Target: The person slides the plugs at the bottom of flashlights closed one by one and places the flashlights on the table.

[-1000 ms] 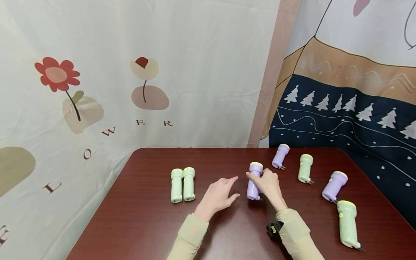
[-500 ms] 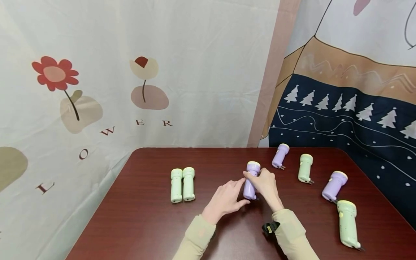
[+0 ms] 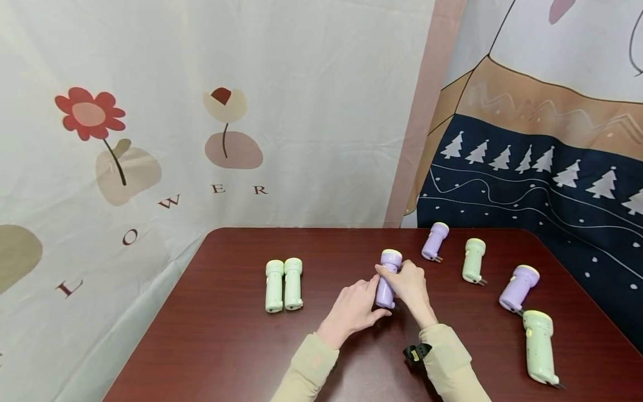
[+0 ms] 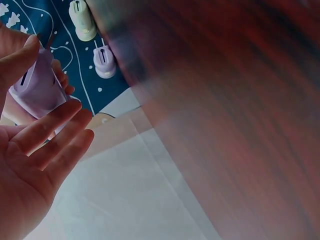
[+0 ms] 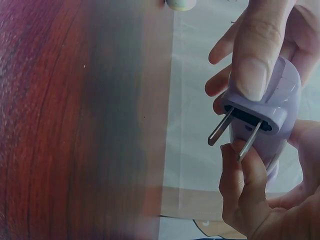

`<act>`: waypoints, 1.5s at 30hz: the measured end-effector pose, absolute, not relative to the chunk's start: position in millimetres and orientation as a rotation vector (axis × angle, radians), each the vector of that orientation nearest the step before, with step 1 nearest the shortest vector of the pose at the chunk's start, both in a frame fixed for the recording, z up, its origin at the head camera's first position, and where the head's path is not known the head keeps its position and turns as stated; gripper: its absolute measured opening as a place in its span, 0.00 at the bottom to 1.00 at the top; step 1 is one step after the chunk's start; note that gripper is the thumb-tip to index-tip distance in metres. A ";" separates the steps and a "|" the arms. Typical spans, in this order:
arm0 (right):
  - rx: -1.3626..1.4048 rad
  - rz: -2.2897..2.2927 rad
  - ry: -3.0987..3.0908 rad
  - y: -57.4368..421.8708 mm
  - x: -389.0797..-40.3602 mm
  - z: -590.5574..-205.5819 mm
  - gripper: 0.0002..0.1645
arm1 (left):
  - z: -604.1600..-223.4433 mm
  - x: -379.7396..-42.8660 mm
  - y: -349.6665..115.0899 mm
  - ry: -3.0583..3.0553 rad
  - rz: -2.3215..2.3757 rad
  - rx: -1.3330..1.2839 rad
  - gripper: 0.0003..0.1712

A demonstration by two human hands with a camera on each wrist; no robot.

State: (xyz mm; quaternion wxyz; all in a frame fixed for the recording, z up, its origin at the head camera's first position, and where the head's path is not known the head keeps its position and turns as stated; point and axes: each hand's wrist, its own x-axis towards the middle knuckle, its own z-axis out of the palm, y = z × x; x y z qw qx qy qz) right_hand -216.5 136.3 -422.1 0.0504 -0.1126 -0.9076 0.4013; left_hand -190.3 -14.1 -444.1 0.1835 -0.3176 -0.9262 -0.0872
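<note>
A purple plug-in flashlight (image 3: 385, 295) is held just over the dark red table, yellow-rimmed head pointing away. My right hand (image 3: 411, 283) grips its body from the right, thumb across the upper side. From the left, my left hand (image 3: 354, 308) holds it near the base, fingers fairly straight along the side. In the right wrist view, a thumb (image 5: 252, 80) lies on the base just above two metal prongs (image 5: 220, 129), which stick out. The left wrist view shows the flashlight's base (image 4: 37, 90) between the left thumb and fingers; part of it is hidden.
Two green flashlights (image 3: 274, 287) lie side by side on the left of the table (image 3: 226, 346). On the right are purple flashlights (image 3: 519, 288) and green flashlights (image 3: 540, 347), prongs out. Printed curtains (image 3: 321, 111) hang behind the table.
My left hand has moved right and reached the purple flashlight, where it now holds the base. The right hand has shifted slightly left with the flashlight.
</note>
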 end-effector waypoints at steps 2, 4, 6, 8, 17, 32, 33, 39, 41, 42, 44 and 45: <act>-0.341 1.218 -2.764 136.3 -216.1 -421.9 0.40 | -444.2 -189.9 -13.5 -2.602 -0.233 -0.893 0.43; -0.342 1.224 -2.767 136.4 -215.8 -422.1 0.40 | -444.3 -189.4 -12.9 -2.595 -0.229 -0.889 0.43; -0.345 1.228 -2.769 136.3 -215.3 -422.2 0.40 | -444.6 -189.4 -12.5 -2.589 -0.225 -0.885 0.43; -0.345 1.226 -2.772 136.2 -215.0 -422.2 0.40 | -445.3 -189.8 -12.1 -2.582 -0.221 -0.882 0.42; -0.345 1.233 -2.760 134.6 -214.3 -420.9 0.40 | -446.7 -191.6 -11.6 -2.527 -0.165 -0.897 0.40; -0.328 1.196 -2.750 130.1 -214.1 -419.7 0.39 | -444.5 -190.8 -15.6 -2.475 -0.175 -0.930 0.36; -0.328 1.194 -2.750 130.0 -214.0 -419.5 0.40 | -444.4 -190.8 -15.7 -2.472 -0.172 -0.930 0.37; -0.328 1.189 -2.755 129.4 -213.5 -419.4 0.40 | -443.9 -190.3 -16.3 -2.457 -0.151 -0.927 0.38; -0.330 1.189 -2.756 129.2 -213.2 -419.0 0.40 | -443.8 -190.4 -16.4 -2.455 -0.149 -0.927 0.38; -0.328 1.190 -2.756 129.1 -213.2 -419.0 0.40 | -443.6 -190.4 -16.5 -2.454 -0.149 -0.928 0.38; -0.326 1.191 -2.757 128.9 -213.2 -418.6 0.40 | -443.3 -190.4 -16.6 -2.453 -0.151 -0.930 0.37; -0.324 1.190 -2.757 128.7 -213.1 -418.3 0.40 | -443.1 -190.4 -16.7 -2.454 -0.152 -0.932 0.37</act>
